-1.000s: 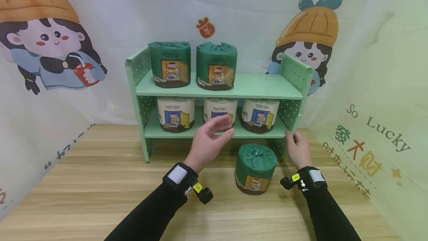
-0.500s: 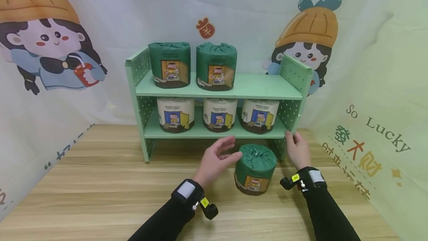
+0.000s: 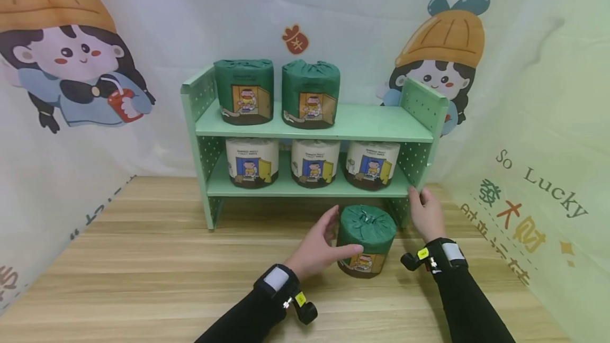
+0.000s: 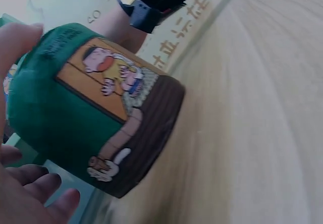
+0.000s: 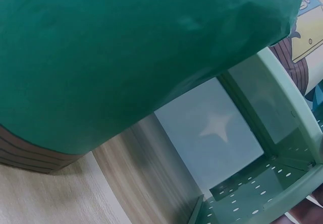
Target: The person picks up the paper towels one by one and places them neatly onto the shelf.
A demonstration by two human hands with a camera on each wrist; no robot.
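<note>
A green-wrapped toilet paper roll [image 3: 368,232] stands upright on the table in front of the shelf's right half. My left hand [image 3: 316,250] is at its left side, thumb reaching across the front and fingers toward the back. In the left wrist view the fingers [image 4: 43,186] are spread, with a gap between them and the wrapper. My right hand [image 3: 427,218] grips the lower right side panel of the mint-green shelf [image 3: 305,193], thumb at its front edge. Much of the right wrist view is filled by the green roll [image 5: 141,57].
Two green-wrapped rolls [image 3: 244,91] stand on the upper board, left and centre. Below, white-wrapped rolls [image 3: 315,163] line the lower board. The perforated side panels rise above the top board. A printed cloth [image 3: 167,15] hangs behind and along the right.
My left hand has come down and to the right, from in front of the lower board to the green roll's left side. My right hand keeps its place on the shelf.
</note>
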